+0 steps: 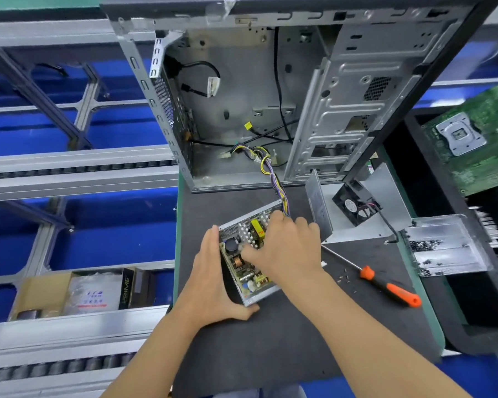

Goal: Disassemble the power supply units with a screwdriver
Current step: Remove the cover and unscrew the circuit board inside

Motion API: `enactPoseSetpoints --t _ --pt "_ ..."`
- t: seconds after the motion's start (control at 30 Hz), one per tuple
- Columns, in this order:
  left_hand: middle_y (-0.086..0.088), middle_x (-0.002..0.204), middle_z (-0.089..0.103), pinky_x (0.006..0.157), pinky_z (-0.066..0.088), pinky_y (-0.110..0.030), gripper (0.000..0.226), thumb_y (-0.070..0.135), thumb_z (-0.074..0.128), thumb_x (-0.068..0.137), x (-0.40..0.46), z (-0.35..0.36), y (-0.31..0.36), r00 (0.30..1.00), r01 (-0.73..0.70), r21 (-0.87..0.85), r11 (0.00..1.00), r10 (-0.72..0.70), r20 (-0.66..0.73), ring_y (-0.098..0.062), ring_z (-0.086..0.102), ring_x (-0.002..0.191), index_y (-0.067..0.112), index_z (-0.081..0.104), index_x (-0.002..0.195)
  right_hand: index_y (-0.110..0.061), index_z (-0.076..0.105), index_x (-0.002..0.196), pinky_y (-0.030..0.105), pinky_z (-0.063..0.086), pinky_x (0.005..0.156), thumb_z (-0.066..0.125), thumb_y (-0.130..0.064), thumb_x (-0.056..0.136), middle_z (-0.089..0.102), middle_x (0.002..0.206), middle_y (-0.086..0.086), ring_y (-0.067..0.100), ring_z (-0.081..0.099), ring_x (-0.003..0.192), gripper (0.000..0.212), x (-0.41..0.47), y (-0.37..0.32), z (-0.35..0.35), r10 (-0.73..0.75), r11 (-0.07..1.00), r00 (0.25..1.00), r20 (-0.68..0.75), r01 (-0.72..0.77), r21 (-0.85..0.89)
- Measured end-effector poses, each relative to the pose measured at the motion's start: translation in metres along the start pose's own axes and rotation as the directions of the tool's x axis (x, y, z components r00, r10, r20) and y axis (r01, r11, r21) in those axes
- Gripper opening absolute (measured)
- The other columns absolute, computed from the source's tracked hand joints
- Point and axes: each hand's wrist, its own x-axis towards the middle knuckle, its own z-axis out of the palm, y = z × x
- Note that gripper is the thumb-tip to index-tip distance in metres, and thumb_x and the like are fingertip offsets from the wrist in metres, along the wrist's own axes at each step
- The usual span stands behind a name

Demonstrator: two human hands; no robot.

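An opened power supply unit (249, 278) lies on the dark mat, its circuit board with heatsinks and a yellow transformer exposed. My left hand (213, 280) presses flat against its left wall and front corner. My right hand (285, 248) reaches down into the board, fingers closed around parts near the heatsinks. Yellow and purple wires (273, 173) run from the unit into the computer case (270, 96). The orange-handled screwdriver (385, 285) lies on the mat to the right, untouched. The removed cover with its black fan (354, 208) stands behind my right hand.
Loose screws (344, 275) lie near the screwdriver tip. A metal tray (446, 248) with screws sits at the right, and a green motherboard (472, 139) in a black bin beyond it. Roller conveyor rails and a cardboard box (78, 291) are on the left.
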Motion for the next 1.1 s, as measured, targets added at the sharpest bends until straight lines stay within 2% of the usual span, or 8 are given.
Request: enactPoseSetpoints --t 0.2,0.33,0.47,0.57,0.8,0.87,0.97,1.1 --pt "0.002 0.161 0.004 0.119 0.030 -0.048 0.159 0.059 0.091 0.043 0.002 -0.007 0.001 0.997 -0.082 -0.018 0.997 0.081 -0.014 -0.020 0.014 0.152 0.045 -0.028 0.148 -0.015 0.037 0.086 0.039 0.029 0.071 0.053 -0.074 0.066 0.064 0.085 0.003 0.030 0.059 0.088 0.064 0.005 0.012 -0.009 -0.015 0.999 1.000 -0.022 0.015 0.029" --pt "0.005 0.160 0.002 0.113 0.036 -0.033 0.151 0.054 0.091 0.045 0.007 -0.010 0.003 0.991 -0.130 -0.041 0.991 0.129 -0.028 -0.012 0.019 0.150 0.047 -0.016 0.150 -0.015 0.040 0.087 0.039 0.037 0.071 0.055 -0.072 0.070 0.054 0.074 0.000 0.031 0.060 0.085 0.062 0.016 0.028 -0.020 0.011 0.996 1.000 0.010 -0.012 0.093" --pt "0.012 0.158 -0.003 0.103 0.029 -0.012 0.142 0.055 0.090 0.043 0.012 -0.014 0.005 0.983 -0.180 -0.058 0.982 0.177 -0.057 0.010 0.017 0.142 0.053 -0.007 0.148 -0.017 0.041 0.086 0.040 0.045 0.072 0.056 -0.072 0.071 0.052 0.070 -0.003 0.029 0.057 0.080 0.059 0.022 0.036 -0.032 0.026 0.972 0.998 0.065 -0.040 0.233" --pt "0.008 0.158 -0.002 0.102 0.025 -0.001 0.139 0.057 0.088 0.044 0.018 -0.023 0.009 0.970 -0.229 -0.030 0.973 0.226 -0.087 0.013 0.014 0.141 0.046 -0.001 0.150 -0.018 0.047 0.091 0.038 0.046 0.067 0.057 -0.072 0.069 0.057 0.073 -0.003 0.024 0.055 0.077 0.059 0.030 0.040 -0.048 0.031 0.943 0.994 0.108 -0.064 0.325" --pt "0.024 0.156 -0.008 0.098 0.022 -0.001 0.140 0.061 0.085 0.041 0.032 -0.041 0.023 0.942 -0.299 0.063 0.952 0.305 -0.141 0.021 0.001 0.138 0.043 0.001 0.152 -0.020 0.045 0.086 0.033 0.035 0.056 0.055 -0.072 0.065 0.052 0.070 -0.005 0.009 0.046 0.065 0.057 0.047 0.037 -0.078 -0.018 0.953 0.999 0.044 0.004 0.302" --pt "0.018 0.157 -0.004 0.098 0.023 0.004 0.140 0.058 0.087 0.041 0.034 -0.040 0.022 0.940 -0.300 0.038 0.953 0.302 -0.160 0.017 0.005 0.140 0.039 0.004 0.153 -0.020 0.045 0.085 0.034 0.038 0.058 0.056 -0.072 0.064 0.054 0.073 -0.003 0.017 0.052 0.071 0.057 0.053 0.037 -0.082 -0.043 0.947 0.996 0.072 0.018 0.319" --pt "0.005 0.159 0.000 0.105 0.024 -0.001 0.139 0.054 0.090 0.041 0.036 -0.036 0.015 0.934 -0.305 -0.005 0.952 0.298 -0.199 -0.005 0.013 0.149 0.036 0.009 0.153 -0.020 0.048 0.088 0.033 0.038 0.055 0.062 -0.070 0.065 0.056 0.081 0.000 0.016 0.053 0.075 0.057 0.059 0.042 -0.083 -0.036 0.898 0.976 0.214 -0.062 0.437" --pt "-0.006 0.152 0.012 0.108 0.036 -0.017 0.138 0.052 0.092 0.041 0.036 -0.031 0.013 0.919 -0.321 -0.043 0.946 0.301 -0.254 -0.014 0.021 0.147 0.031 0.014 0.153 -0.016 0.044 0.087 0.037 0.040 0.064 0.064 -0.066 0.071 0.051 0.072 -0.002 0.027 0.053 0.078 0.056 0.052 0.029 -0.070 -0.073 0.961 0.997 0.038 0.060 0.271"
